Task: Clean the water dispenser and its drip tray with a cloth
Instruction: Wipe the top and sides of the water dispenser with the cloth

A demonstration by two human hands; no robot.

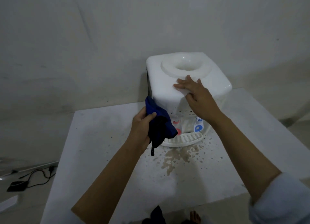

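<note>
The white water dispenser [169, 82] stood at the far side of a white table [100, 148], its drip tray [184, 139] at the front foot. The right hand [198, 96] lay on its top front edge, fingers spread flat. The left hand [142, 128] gripped a blue cloth [161, 123] (bunched, a loop dangling) against the dispenser's left front. Brownish spill marks [177, 158] spotted the table before the tray.
</note>
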